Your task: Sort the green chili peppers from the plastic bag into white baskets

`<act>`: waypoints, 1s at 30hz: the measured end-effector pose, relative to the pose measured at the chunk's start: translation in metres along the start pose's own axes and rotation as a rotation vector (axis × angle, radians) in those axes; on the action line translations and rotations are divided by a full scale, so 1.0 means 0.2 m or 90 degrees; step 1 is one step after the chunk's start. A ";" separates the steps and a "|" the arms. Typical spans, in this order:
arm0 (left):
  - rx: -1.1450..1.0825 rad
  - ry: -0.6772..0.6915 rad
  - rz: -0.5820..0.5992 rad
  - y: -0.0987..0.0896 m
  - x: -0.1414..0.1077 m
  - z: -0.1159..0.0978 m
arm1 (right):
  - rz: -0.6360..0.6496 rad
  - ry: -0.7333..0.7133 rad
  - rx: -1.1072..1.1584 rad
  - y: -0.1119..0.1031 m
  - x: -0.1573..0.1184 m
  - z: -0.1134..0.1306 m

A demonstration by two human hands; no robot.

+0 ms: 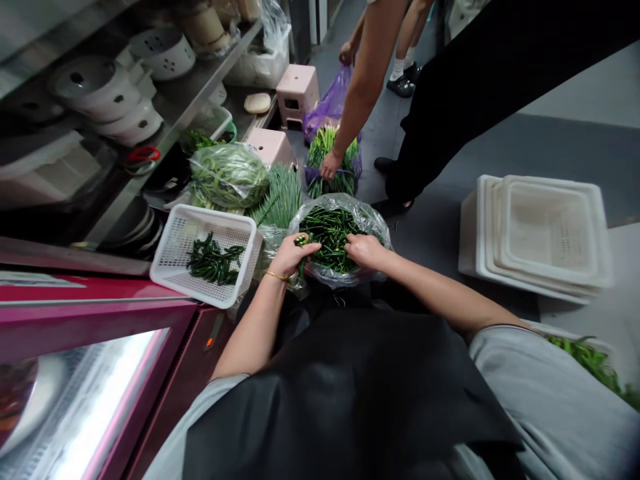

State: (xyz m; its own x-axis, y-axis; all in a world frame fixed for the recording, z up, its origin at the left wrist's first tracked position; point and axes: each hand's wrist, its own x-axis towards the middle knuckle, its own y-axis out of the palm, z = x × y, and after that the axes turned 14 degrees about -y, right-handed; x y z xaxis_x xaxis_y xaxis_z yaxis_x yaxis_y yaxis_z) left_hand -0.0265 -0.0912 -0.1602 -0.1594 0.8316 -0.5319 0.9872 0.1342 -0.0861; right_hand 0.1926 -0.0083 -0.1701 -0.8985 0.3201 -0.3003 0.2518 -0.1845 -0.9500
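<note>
A clear plastic bag stands open in front of me, full of thin dark green chili peppers. My left hand, with a bracelet at the wrist, is closed round several green peppers at the bag's left edge. Over the right part of the heap, my right hand has its fingers pressed together in the peppers; what they pinch is too small to make out. To the left, a white perforated basket holds a small pile of similar peppers.
Bagged green beans and leafy stalks lie beyond the basket. A person's hand touches greens in a purple bag. Stacked white baskets stand right; shelves and a pink-framed fridge are left.
</note>
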 end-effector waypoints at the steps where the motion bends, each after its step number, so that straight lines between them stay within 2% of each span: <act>1: 0.076 0.039 -0.029 0.03 0.02 0.01 | 0.004 -0.004 -0.004 0.03 0.02 0.01; 4: 0.343 0.165 -0.096 0.15 0.11 0.06 | -0.020 0.009 0.010 0.08 0.06 0.02; 7: 0.483 0.195 -0.058 0.24 0.17 0.09 | -0.043 -0.009 0.072 0.03 0.04 -0.02; 9: 0.461 0.210 -0.016 0.24 0.17 0.09 | -0.074 -0.061 0.169 -0.02 0.00 -0.06; 11: 0.374 0.238 0.023 0.21 0.15 0.08 | -0.116 -0.119 0.333 -0.06 -0.04 -0.09; 13: 0.268 0.235 0.037 0.16 0.12 0.07 | -0.148 -0.138 0.487 -0.08 -0.06 -0.12; 14: 0.210 0.216 0.030 0.12 0.11 0.07 | -0.159 -0.126 0.516 -0.08 -0.05 -0.13; 16: 0.081 0.148 0.012 0.07 0.08 0.07 | -0.182 -0.057 0.447 -0.07 0.00 -0.14; 18: -0.034 0.074 0.007 0.03 0.06 0.08 | -0.184 0.040 0.291 -0.06 0.07 -0.11; 21: -0.104 0.019 0.019 0.00 0.04 0.08 | -0.107 0.128 0.123 -0.05 0.16 -0.05; 23: -0.123 0.008 0.030 -0.02 0.03 0.08 | -0.046 0.118 0.076 -0.05 0.15 -0.04; 27: -0.185 -0.077 0.028 -0.05 0.02 0.07 | 0.038 0.069 0.048 -0.08 0.02 -0.07; 30: -0.254 -0.122 0.045 -0.07 0.03 0.07 | 0.018 0.089 0.028 -0.13 -0.01 -0.08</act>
State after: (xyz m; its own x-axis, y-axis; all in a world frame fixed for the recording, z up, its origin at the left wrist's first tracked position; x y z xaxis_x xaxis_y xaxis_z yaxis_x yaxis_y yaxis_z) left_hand -0.0405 -0.0949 -0.1738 -0.0521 0.7364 -0.6746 0.9121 0.3101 0.2680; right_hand 0.1940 0.0106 -0.1452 -0.8319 0.4399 -0.3384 0.2570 -0.2350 -0.9374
